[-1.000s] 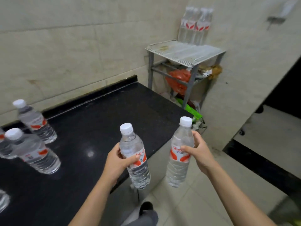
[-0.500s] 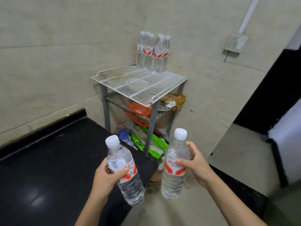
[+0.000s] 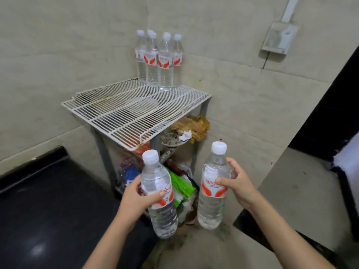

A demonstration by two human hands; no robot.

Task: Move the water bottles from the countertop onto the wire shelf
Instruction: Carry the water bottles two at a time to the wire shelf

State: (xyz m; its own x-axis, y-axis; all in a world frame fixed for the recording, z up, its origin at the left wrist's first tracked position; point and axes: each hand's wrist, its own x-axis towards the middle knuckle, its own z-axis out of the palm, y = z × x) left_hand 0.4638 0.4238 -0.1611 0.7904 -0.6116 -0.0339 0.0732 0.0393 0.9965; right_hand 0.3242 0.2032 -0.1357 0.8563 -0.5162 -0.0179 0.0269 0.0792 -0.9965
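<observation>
My left hand (image 3: 136, 199) grips a clear water bottle (image 3: 158, 193) with a white cap and red label, tilted slightly left. My right hand (image 3: 238, 183) holds a second, upright bottle (image 3: 212, 185) around its label. Both bottles hang in the air below and in front of the white wire shelf (image 3: 134, 111). Several matching bottles (image 3: 159, 59) stand in a cluster at the shelf's back corner against the wall. The front and left of the shelf top are bare wire.
The black countertop (image 3: 48, 210) runs along the lower left, its end near the shelf leg. Under the shelf lie bags, a plate and green packaging (image 3: 180, 183). Tiled walls meet behind the shelf. A dark doorway (image 3: 334, 113) opens at the right.
The view has swung right and closer to the shelf, which now fills the middle. Both hands have carried their bottles along; the countertop bottles have left the view.
</observation>
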